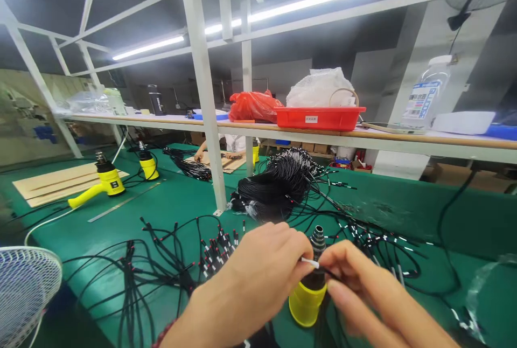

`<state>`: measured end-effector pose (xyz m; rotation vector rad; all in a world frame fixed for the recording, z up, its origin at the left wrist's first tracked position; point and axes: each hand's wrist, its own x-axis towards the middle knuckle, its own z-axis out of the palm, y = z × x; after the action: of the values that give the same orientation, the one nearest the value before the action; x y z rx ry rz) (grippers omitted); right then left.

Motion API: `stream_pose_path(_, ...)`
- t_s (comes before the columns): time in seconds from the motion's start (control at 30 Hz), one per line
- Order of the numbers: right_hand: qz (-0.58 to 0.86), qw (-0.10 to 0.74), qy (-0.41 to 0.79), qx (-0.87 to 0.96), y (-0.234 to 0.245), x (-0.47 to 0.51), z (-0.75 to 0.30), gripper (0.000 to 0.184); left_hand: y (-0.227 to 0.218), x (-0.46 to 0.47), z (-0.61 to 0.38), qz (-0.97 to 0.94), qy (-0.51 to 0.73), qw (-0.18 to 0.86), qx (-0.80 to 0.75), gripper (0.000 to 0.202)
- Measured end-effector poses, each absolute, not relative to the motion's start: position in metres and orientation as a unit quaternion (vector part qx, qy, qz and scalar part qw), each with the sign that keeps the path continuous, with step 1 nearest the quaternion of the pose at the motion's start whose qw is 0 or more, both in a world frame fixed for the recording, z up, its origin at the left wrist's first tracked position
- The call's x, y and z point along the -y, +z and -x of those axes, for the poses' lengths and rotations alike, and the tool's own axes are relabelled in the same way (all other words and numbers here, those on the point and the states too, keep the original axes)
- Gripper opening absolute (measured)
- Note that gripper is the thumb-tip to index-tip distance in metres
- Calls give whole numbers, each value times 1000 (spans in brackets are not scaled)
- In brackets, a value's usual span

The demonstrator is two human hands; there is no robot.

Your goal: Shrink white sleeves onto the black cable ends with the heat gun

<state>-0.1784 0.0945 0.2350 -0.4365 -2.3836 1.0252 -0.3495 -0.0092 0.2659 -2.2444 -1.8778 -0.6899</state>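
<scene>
Okay, so right at the fingertips there was one thin black wire (329, 271) with one white sleeve (310, 263) on its end. The left hand (258, 272) and the right hand (363, 283) were close together, both with their fingers pinched narrow on it. The sleeve poked out between the two hands, and the wire ran into the right fingers (343, 262).

Just behind the fingers stood one yellow heat gun (307, 302), upright with its black nozzle (318, 240) pointing up. Left of the left hand lay a loose spread of black cables (161, 278) with red-and-white ends, too many to count. One bead bracelet (163, 334) showed on the left wrist.

Farther past the fingers sat one big black cable bundle (270, 189) on the green mat (444, 218). Up and to the left were two more yellow heat guns (109, 181) (148, 167), one steel ruler (125, 202) and a stack of cardboard sheets (60, 183). A fourth heat gun (255, 151) was partly hidden beside a co-worker's hand (199, 155).

Farthest off, one long shelf (242, 128) held one red tray (319, 119), one red bag (254, 106), one white bag (319, 89) and one plastic bottle (424, 95).
</scene>
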Motion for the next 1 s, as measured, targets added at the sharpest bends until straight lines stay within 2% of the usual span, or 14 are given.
stream_pose_path(0.13,182,254,359,880,238,-116,182,28,259,-10,351,738,-226,65,632,15)
stream_pose_path(0.43,232,254,308,887,235,-143,192,29,244,-34,365,677,-235,60,695,13)
stream_pose_path(0.63,254,275,276,885,230,-157,194,31,238,-46,374,632,-281,16,722,30)
stream_pose_path(0.83,259,291,282,877,225,-161,199,32,231,-51,376,603,-372,-40,705,23)
stream_pose_path(1.0,253,293,292,874,224,-163,201,32,227,-55,378,631,-354,-46,689,36)
